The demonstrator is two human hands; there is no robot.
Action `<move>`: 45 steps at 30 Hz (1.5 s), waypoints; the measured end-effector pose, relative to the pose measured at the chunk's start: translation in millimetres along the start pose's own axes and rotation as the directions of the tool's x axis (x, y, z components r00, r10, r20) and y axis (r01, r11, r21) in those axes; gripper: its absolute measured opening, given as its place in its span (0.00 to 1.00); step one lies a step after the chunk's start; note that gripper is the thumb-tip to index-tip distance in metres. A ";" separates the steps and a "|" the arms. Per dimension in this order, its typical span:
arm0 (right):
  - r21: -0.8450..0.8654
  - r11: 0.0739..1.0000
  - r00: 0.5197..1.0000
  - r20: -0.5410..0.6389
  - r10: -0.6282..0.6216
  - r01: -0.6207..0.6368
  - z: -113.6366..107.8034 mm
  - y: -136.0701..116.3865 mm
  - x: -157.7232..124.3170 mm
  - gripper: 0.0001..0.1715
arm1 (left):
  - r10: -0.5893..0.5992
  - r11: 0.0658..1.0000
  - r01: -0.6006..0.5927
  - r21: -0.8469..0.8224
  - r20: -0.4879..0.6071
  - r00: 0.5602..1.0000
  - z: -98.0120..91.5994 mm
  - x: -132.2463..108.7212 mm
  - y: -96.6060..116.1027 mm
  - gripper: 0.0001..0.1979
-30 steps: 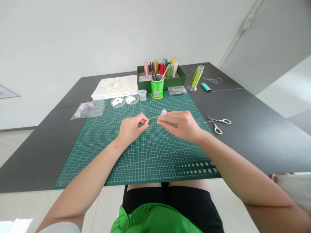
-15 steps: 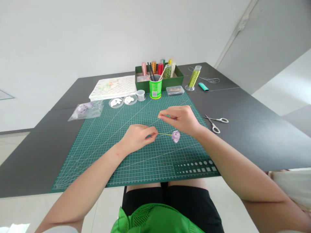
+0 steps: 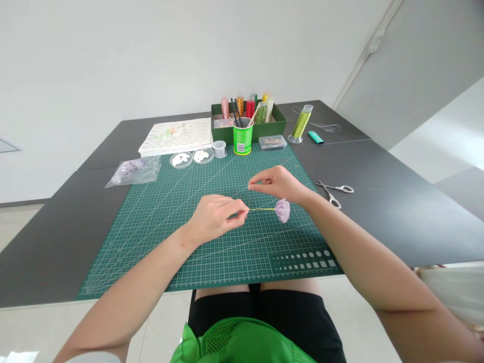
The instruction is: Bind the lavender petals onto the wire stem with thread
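Observation:
My left hand pinches the end of a thin yellow-green stem between thumb and fingertips. At the stem's other end is a pale purple artificial flower, its head pointing right above the cutting mat. My right hand is closed in a pinch, just above and behind the stem. Whatever sits between its fingertips is too fine to make out. Both hands are over the green cutting mat, and the flower touches neither palm.
Open scissors lie right of the mat. Behind stand a green can of tools, a dark green box of spools and a yellow-green thread spool. A plastic bag and dishes of white pieces lie at left.
The flower has shifted slightly right and turned, with more of its stem showing beyond my left fingertips. My right hand has moved a little, still pinched.

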State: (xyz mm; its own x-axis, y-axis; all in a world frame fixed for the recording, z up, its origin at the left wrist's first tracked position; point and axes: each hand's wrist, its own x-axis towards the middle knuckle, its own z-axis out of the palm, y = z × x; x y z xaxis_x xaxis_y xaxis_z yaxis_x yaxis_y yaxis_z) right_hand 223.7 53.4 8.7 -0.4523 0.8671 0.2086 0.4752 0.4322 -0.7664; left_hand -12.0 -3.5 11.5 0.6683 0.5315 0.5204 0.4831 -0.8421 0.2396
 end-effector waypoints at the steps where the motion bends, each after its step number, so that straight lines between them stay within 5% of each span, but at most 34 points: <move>1: 0.019 1.000 1.000 0.021 0.018 -0.018 1.3 1.7 0.9 0.17 | -0.006 1.000 0.006 -0.004 -0.004 1.000 -0.2 -0.1 0.2 0.11; 15: 0.128 0.991 0.984 0.166 -0.059 0.037 11.6 1.0 1.7 0.15 | -0.053 0.997 0.065 0.037 -0.257 0.965 -4.2 1.8 -5.3 0.10; 22: 0.048 0.999 0.987 0.163 0.016 -0.025 19.6 -4.4 -1.6 0.11 | -0.228 0.966 0.255 0.039 -0.335 0.914 -4.3 1.4 -20.6 0.07; 30: 0.010 0.998 0.993 0.103 -0.063 0.063 21.8 -25.8 -12.1 0.11 | -0.397 0.909 0.416 -0.022 -0.351 0.848 -3.2 1.2 -30.5 0.05; 36: 0.003 0.981 0.976 0.095 -0.195 0.196 20.7 -32.4 -16.9 0.14 | -0.430 0.877 0.474 0.076 -0.316 0.846 -1.1 1.8 -34.9 0.05; 45: -0.134 0.938 0.946 -0.007 -0.323 0.319 14.6 -39.1 -20.1 0.15 | -0.386 0.881 0.393 0.262 -0.080 0.919 1.8 2.7 -35.5 0.06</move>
State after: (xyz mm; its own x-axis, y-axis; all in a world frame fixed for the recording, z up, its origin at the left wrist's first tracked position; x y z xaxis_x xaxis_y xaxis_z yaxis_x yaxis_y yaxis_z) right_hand 203.2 15.4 25.6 -0.5766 0.6825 0.4492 0.4027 0.7157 -0.5706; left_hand -26.3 28.1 2.9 0.3823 0.8064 0.4512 0.8366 -0.5094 0.2015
